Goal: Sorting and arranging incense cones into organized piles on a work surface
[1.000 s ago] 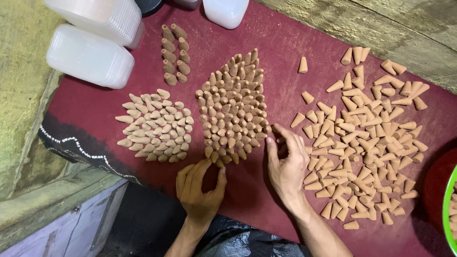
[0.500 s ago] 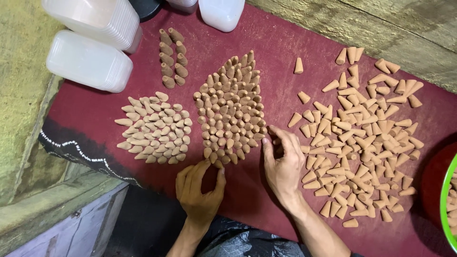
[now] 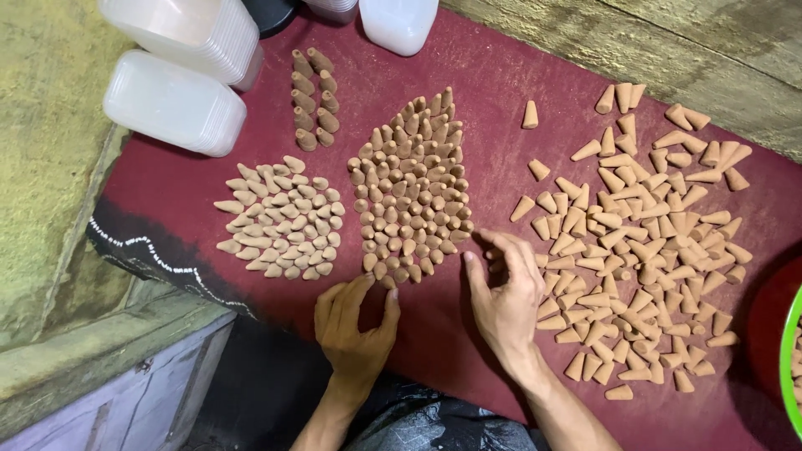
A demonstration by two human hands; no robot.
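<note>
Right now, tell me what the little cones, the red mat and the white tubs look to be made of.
Cones: matte tan, dull and slightly grainy, likely pressed powder or unfired clay. Red mat: soft felt-like cloth, no shine, with a stitched edge. White tubs: translucent plastic, smooth with faint gloss, stacked rims showing.

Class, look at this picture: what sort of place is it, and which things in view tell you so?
Probably a small handcraft workshop: hundreds of clay-coloured cones sorted on a maroon cloth, with stacked plastic containers nearby.

green-rimmed bowl (image 3: 790, 359) and stacked plastic tubs (image 3: 188, 29) cut off by the frame edges
</note>
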